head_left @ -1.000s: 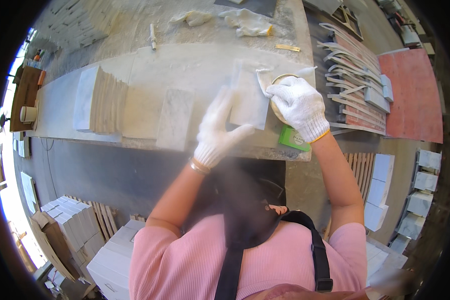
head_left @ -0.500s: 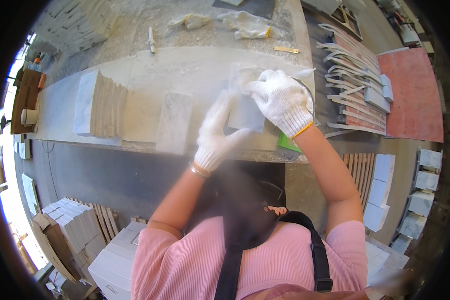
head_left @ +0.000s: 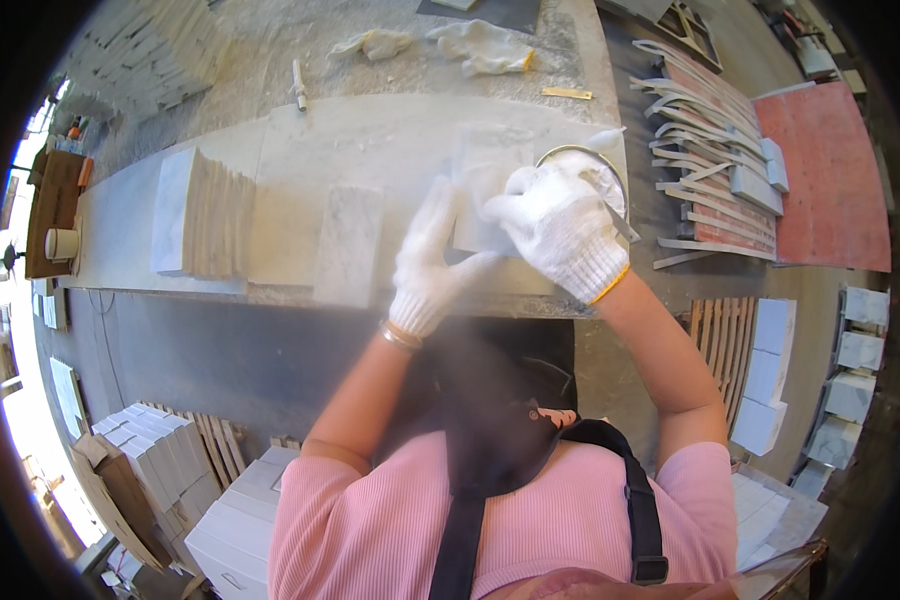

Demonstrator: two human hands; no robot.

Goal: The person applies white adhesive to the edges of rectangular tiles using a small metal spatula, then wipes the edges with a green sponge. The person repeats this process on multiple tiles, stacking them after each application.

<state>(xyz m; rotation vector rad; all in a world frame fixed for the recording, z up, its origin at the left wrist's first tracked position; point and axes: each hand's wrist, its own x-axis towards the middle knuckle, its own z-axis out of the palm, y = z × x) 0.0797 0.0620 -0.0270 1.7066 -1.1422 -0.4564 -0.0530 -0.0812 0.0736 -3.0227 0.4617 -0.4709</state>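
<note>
My left hand (head_left: 430,262), in a white knit glove, lies at the left edge of a pale marble tile (head_left: 477,232). Its fingers are stretched out and the thumb is spread over the tile's near edge; the hand looks open. My right hand (head_left: 568,225), gloved too with a yellow cuff edge, is over the tile's right side with its fingers curled in. What they hold, if anything, is hidden. Partly behind that hand stands a round tin (head_left: 602,178) with white paste inside. A grey flat blade (head_left: 624,226) sticks out beside the tin.
Another marble tile (head_left: 350,240) lies to the left, beyond it a row of upright tiles (head_left: 205,215). White gloves (head_left: 482,48), a white tube (head_left: 299,85) and a yellowish strip (head_left: 567,93) are farther back. Pale strips (head_left: 705,140) cover a red rack at right.
My right hand has shifted slightly down, uncovering more of the tin and the grey blade. A green piece below it no longer shows. My left hand stays nearly in place.
</note>
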